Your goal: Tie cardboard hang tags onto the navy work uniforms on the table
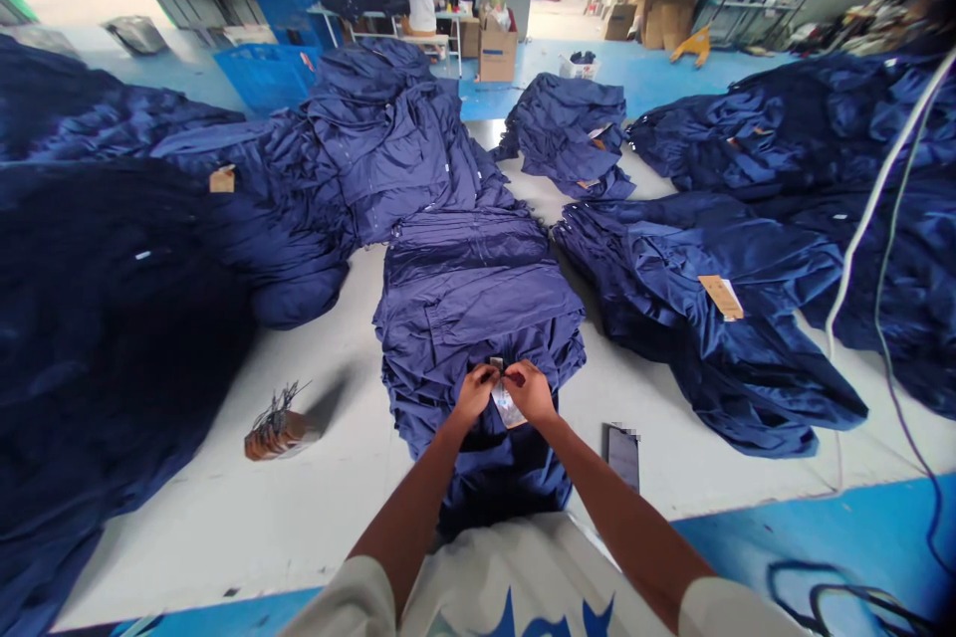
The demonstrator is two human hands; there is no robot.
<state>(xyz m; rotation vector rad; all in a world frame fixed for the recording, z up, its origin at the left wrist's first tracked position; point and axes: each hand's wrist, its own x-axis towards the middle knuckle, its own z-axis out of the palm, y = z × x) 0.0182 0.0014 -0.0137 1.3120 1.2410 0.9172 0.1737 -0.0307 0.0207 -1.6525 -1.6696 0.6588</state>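
Observation:
My left hand point(476, 393) and my right hand point(529, 391) meet over the collar area of a folded navy work garment on top of a tall stack point(478, 304). Their fingertips pinch the top of a small tag in a clear sleeve point(508, 406) and a thin dark cord at its upper end. The tag hangs down between my wrists against the navy cloth. The fingers hide the point where the cord joins the garment.
A white table point(224, 518) bears a bundle of tag fasteners point(278, 430) left of the stack and a phone point(622, 456) to its right. Large heaps of navy garments point(717, 318) with card tags surround it. A white cable point(870, 229) hangs at right.

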